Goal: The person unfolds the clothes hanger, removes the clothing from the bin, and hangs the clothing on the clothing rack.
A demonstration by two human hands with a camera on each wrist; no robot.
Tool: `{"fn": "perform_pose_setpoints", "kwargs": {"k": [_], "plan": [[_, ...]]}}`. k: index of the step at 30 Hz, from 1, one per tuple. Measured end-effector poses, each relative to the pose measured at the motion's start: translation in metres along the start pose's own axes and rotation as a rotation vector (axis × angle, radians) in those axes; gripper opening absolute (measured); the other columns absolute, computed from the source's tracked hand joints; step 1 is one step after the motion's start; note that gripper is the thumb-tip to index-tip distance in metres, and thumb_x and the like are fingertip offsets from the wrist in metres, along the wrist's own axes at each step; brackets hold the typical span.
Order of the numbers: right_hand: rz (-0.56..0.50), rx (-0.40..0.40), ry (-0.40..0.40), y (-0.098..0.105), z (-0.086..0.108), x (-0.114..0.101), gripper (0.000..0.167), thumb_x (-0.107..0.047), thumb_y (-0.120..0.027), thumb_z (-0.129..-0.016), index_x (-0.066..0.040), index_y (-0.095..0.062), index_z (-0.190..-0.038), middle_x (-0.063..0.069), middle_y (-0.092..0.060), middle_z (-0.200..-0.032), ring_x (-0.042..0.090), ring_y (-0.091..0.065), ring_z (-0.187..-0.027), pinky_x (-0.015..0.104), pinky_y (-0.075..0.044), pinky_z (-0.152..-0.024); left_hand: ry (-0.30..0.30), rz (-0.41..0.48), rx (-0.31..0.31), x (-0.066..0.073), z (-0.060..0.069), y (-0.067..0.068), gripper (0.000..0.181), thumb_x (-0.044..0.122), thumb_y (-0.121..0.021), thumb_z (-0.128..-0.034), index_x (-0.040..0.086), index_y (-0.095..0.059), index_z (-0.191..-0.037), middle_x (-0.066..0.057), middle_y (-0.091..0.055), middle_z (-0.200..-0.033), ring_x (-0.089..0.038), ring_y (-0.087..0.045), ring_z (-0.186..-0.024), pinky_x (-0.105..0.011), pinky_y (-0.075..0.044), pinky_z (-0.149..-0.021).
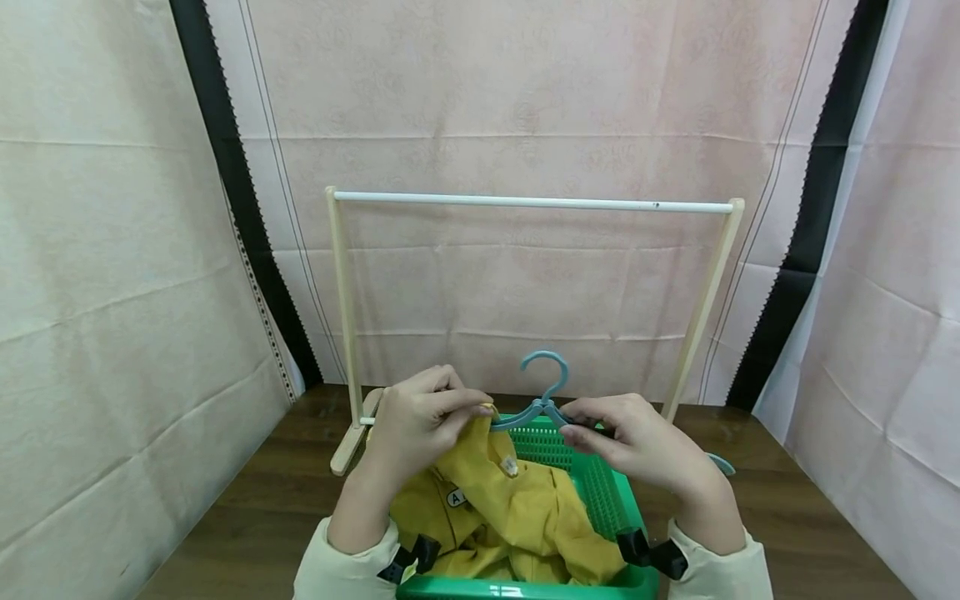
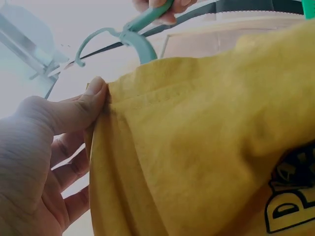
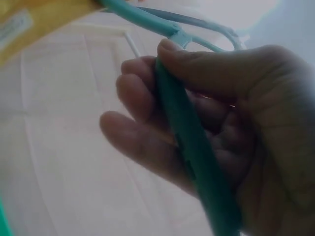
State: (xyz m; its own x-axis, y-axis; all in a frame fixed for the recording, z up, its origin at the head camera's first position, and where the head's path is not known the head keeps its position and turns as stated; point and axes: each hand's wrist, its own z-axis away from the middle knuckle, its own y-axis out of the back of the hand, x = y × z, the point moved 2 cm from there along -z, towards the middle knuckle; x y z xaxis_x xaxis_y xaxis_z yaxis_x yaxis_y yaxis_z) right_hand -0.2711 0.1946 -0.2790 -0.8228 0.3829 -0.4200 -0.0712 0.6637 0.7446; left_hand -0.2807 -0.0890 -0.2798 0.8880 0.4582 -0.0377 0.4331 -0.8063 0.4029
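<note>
The person's left hand is pinching the top edge of a yellow garment between thumb and forefinger, its grip narrowing to the cloth alone; the other fingers are curving loosely beside the fold. The right hand is curling round one arm of a blue hanger, its grip closing to that arm's width, thumb pressing near the hook's base. Between the two grips, the hanger's hook is pointing upward, while its other arm is reaching the garment's edge just beside the left grip, its end disappearing behind the cloth.

Below both grips, the garment is draping down into a green basket that is standing on a brown desk. Under the left grip, a white tag and a badge bearing an "A" are showing. Beyond both grips, a rack is standing, its white bar running above them. Right of the right grip, a bluish curved piece is peeking out behind the wrist, mostly hidden.
</note>
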Motion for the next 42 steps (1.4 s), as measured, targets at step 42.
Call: {"fn": "perform_pose_setpoints", "kwargs": {"k": [42], "plan": [[0.073, 0.152, 0.158, 0.011, 0.005, -0.005, 0.026, 0.004, -0.069, -0.093, -0.018, -0.069, -0.106, -0.011, -0.068, -0.083, 0.007, -0.065, -0.068, 0.021, -0.054, -0.058, 0.241, 0.073, -0.193, -0.004, 0.003, 0.001, 0.009, 0.018, -0.079, -0.0876, 0.020, -0.082, -0.095, 0.014, -0.050, -0.077, -0.003, -0.041, -0.065, -0.018, -0.039, -0.055]]}}
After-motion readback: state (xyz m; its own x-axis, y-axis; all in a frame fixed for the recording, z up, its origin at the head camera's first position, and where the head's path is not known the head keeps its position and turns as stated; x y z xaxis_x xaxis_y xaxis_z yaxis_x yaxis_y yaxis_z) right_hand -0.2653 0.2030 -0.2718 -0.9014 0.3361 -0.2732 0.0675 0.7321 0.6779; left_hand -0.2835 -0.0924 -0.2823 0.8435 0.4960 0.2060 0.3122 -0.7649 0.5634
